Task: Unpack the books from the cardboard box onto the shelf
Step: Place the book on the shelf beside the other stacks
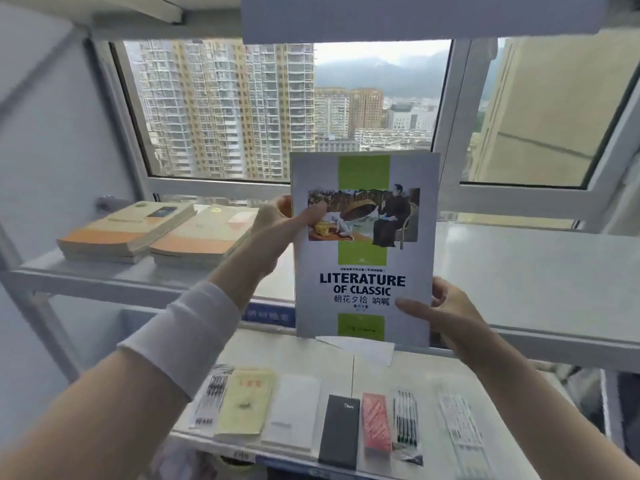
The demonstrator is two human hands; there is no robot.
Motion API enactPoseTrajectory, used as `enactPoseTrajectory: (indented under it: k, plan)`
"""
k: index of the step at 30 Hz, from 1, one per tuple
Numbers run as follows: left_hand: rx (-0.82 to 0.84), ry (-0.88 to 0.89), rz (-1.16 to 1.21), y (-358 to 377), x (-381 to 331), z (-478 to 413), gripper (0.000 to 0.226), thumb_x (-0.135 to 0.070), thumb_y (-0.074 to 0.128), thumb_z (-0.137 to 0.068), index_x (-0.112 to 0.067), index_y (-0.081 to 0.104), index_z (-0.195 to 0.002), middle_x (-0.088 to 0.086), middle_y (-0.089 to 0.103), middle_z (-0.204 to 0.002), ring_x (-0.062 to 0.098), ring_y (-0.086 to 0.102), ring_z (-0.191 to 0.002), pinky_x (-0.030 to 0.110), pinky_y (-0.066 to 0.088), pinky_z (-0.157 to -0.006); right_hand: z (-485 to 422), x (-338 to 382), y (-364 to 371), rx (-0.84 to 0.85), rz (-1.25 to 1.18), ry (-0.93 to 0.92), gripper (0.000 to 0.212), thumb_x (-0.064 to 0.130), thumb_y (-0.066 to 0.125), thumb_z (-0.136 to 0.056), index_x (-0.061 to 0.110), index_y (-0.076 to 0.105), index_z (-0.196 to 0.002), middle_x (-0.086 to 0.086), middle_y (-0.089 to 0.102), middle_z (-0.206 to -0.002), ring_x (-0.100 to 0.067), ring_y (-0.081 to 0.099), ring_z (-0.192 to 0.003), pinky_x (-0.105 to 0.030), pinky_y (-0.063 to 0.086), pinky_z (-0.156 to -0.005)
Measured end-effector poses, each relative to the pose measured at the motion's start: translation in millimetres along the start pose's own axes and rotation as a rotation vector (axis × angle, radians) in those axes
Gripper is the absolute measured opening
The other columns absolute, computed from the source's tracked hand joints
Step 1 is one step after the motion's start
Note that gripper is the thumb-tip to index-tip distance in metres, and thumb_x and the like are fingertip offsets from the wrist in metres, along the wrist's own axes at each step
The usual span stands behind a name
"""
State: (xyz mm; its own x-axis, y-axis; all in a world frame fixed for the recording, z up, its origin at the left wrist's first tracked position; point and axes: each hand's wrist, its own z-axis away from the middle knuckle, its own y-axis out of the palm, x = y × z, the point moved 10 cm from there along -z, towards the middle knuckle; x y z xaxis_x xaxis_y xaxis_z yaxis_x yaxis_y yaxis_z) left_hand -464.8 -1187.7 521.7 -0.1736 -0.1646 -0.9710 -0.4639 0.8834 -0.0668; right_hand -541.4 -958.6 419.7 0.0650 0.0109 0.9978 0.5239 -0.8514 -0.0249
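Both hands hold a thin paperback upright in front of the window — the left hand (277, 220) closed on the upper left edge of the book (363, 244), thumb across the cover and fingers behind, the right hand (446, 306) pinching the lower right corner with its thumb on the cover. Titled "Literature of Classic", the cover faces the wearer, and the book's bottom edge hangs just above the front lip of the white shelf (519, 271) that runs behind both hands. Beyond the left hand, two low stacks of orange-banded paperbacks (159, 233) already lie flat on that shelf; the stretch behind the right hand is bare. Below the hands, a lower shelf (415, 362) carries packs of pens (405, 424), a black notebook (339, 431) and other stationery. No cardboard box is in view.

Judging by its slimness and soft glossy cover, the book is light but floppy and somewhat slick — likely to bow or slip if pinched at one corner alone. Opposite edges, as now, look the sound place to hold it, or the spine side where it is stiffest, before laying it flat near the stacks.
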Motion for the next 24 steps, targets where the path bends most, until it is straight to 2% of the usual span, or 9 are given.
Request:
enactPoseTrajectory:
  k: [3, 5, 8, 11, 13, 15, 18, 21, 24]
  plan:
    - [-0.007, 0.077, 0.005, -21, -5, -43, 0.033, -0.014, 0.068, -0.084, -0.004, 0.057, -0.114, 0.008, 0.068, -0.099, 0.027, 0.066, -0.092, 0.037, 0.055, -0.088, -53, 9, 15, -0.014, 0.037, -0.074, 0.045, 0.014, 0.076, -0.071, 0.017, 0.056, -0.111, -0.002, 0.069, -0.108, -0.019, 0.066, -0.098, -0.034, 0.058, -0.078]
    - [-0.02, 0.12, -0.008, -35, -2, -64, 0.038, -0.011, 0.068, -0.084, -0.003, 0.054, -0.119, 0.005, 0.067, -0.098, 0.026, 0.065, -0.095, 0.037, 0.054, -0.089, -80, 7, 26, -0.026, 0.043, -0.096, 0.048, 0.009, 0.076, -0.072, 0.012, 0.054, -0.114, -0.002, 0.068, -0.108, -0.014, 0.065, -0.096, -0.029, 0.058, -0.077]
    - [0.004, 0.187, -0.043, -52, 15, -88, 0.047, -0.019, 0.074, -0.074, -0.007, 0.054, -0.115, 0.001, 0.066, -0.1, 0.019, 0.063, -0.096, 0.031, 0.053, -0.085, -106, -9, 43, -0.028, 0.053, -0.105, 0.053, 0.004, 0.079, -0.068, 0.011, 0.052, -0.113, -0.003, 0.067, -0.106, -0.011, 0.065, -0.095, -0.023, 0.058, -0.069]
    - [0.081, 0.201, -0.076, -63, 37, -102, 0.055, -0.039, 0.078, -0.063, -0.022, 0.052, -0.109, -0.003, 0.065, -0.109, 0.015, 0.06, -0.105, 0.019, 0.053, -0.082, -117, -26, 50, -0.032, 0.045, -0.078, 0.067, 0.02, 0.086, -0.055, 0.021, 0.052, -0.113, -0.001, 0.069, -0.107, -0.017, 0.069, -0.095, -0.025, 0.058, -0.069]
    - [0.178, 0.211, -0.091, -63, 43, -112, 0.072, -0.053, 0.082, -0.052, -0.027, 0.049, -0.111, 0.0, 0.062, -0.119, 0.013, 0.057, -0.113, 0.017, 0.053, -0.083, -121, -25, 51, -0.024, 0.111, -0.072, 0.08, 0.033, 0.087, -0.047, 0.025, 0.051, -0.118, 0.003, 0.069, -0.111, -0.015, 0.068, -0.1, -0.032, 0.058, -0.077]
    - [0.262, 0.21, -0.122, -59, 44, -117, 0.08, -0.051, 0.082, -0.049, -0.026, 0.045, -0.116, 0.0, 0.059, -0.124, 0.01, 0.055, -0.116, 0.016, 0.054, -0.082, -122, -21, 51, -0.029, 0.157, -0.072, 0.092, 0.045, 0.088, -0.042, 0.026, 0.048, -0.123, 0.002, 0.067, -0.117, -0.016, 0.066, -0.105, -0.038, 0.055, -0.086]
    - [0.293, 0.233, -0.133, -56, 41, -120, 0.074, -0.045, 0.085, -0.055, -0.03, 0.043, -0.114, -0.006, 0.058, -0.122, 0.008, 0.055, -0.114, 0.009, 0.052, -0.076, -122, -20, 51, -0.083, 0.125, -0.082, 0.098, 0.052, 0.088, -0.038, 0.023, 0.05, -0.123, -0.002, 0.069, -0.114, -0.021, 0.067, -0.103, -0.041, 0.057, -0.084]
    - [0.272, 0.256, -0.117, -57, 42, -124, 0.063, -0.049, 0.079, -0.053, -0.038, 0.046, -0.105, -0.01, 0.06, -0.116, 0.008, 0.057, -0.113, 0.024, 0.055, -0.083, -120, -19, 52, -0.15, 0.113, -0.102, 0.092, 0.054, 0.088, -0.036, 0.022, 0.056, -0.115, -0.002, 0.073, -0.106, -0.021, 0.07, -0.096, -0.035, 0.059, -0.076]
    - [0.263, 0.279, -0.078, -59, 40, -124, 0.059, -0.046, 0.076, -0.053, -0.037, 0.049, -0.105, -0.005, 0.064, -0.115, 0.015, 0.059, -0.115, 0.041, 0.056, -0.087, -116, -17, 51, -0.187, 0.087, -0.11, 0.075, 0.037, 0.088, -0.038, 0.021, 0.061, -0.105, 0.003, 0.076, -0.098, -0.018, 0.071, -0.091, -0.025, 0.058, -0.067]
